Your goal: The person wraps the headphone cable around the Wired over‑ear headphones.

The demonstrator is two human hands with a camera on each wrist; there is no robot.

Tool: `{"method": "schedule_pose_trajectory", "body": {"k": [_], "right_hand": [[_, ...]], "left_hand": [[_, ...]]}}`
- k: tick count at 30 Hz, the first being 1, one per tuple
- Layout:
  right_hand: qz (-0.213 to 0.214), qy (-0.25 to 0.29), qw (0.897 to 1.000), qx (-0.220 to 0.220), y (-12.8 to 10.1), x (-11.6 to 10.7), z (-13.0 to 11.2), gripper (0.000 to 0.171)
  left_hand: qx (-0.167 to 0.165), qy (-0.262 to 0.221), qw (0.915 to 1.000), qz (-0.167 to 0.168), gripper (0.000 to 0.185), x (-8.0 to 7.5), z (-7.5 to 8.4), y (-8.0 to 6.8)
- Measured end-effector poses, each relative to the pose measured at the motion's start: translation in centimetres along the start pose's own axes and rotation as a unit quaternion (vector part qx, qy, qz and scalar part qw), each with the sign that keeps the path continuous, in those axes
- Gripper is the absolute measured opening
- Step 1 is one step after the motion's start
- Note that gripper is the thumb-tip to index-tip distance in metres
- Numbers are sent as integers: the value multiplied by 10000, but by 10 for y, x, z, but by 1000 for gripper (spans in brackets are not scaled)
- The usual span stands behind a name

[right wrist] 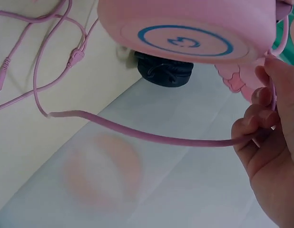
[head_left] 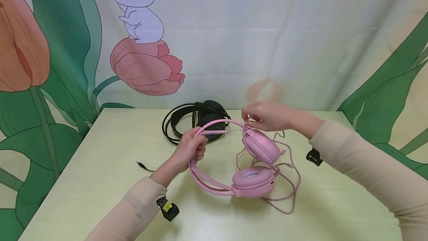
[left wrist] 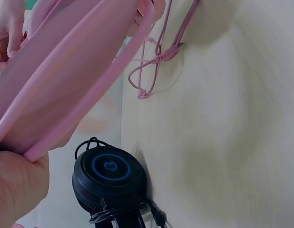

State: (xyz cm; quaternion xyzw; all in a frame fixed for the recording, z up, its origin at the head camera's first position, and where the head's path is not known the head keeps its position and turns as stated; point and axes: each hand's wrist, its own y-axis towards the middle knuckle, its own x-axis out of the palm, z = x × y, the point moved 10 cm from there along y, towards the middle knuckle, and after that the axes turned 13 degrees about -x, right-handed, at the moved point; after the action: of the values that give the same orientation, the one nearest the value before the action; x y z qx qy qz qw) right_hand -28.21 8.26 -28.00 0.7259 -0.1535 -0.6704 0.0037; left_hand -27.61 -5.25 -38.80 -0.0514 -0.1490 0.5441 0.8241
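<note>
Pink over-ear headphones (head_left: 259, 146) are held above the table, earcups toward the right. My left hand (head_left: 190, 148) grips their headband at the middle of its arc. Beside the upper earcup, my right hand (head_left: 267, 116) pinches the pink cable (right wrist: 161, 139), which runs from between its fingers in the right wrist view. Loops of that cable hang and lie loosely around the earcups, with a plug (right wrist: 0, 78) showing at the left of the right wrist view. The blue ring logo (right wrist: 185, 42) faces out on one pink earcup.
Black headphones (head_left: 208, 116) lie at the back of the table (head_left: 110, 192), their cable bundled around them. A black plug (head_left: 142, 165) lies left of my left hand. A printed curtain (head_left: 217, 40) hangs behind the table's back edge.
</note>
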Motion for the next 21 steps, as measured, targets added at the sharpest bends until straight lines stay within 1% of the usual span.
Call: {"method": "schedule_pose_trajectory", "body": {"k": [3,5,8,12,15,18,21], "right_hand": [[282,139,9994,110,-5,-4,12,5],[410,294,9983,291,-9,-7,20,7],[489,474,9963,518,-15,-7,30,12],[505,794,9923,803,-20,-2,39,13],[557,1117,9856,1138,-26,4,48,15],[646,1514,9742,1546,-35,11,57,17],[753,1797,9639,1814,-42,18,63,21]], "left_hand": [[50,-109,9999,-121,11,1,0,1],[89,-209,9993,-285,11,2,-1,1],[148,-411,9970,-638,10,5,-2,1],[195,-731,9911,-1097,9,9,-3,1],[233,-894,9870,-1318,10,12,-1,-1],[285,-1005,9834,-1481,12,15,2,-3],[353,-1115,9804,-1588,13,16,7,-4]]}}
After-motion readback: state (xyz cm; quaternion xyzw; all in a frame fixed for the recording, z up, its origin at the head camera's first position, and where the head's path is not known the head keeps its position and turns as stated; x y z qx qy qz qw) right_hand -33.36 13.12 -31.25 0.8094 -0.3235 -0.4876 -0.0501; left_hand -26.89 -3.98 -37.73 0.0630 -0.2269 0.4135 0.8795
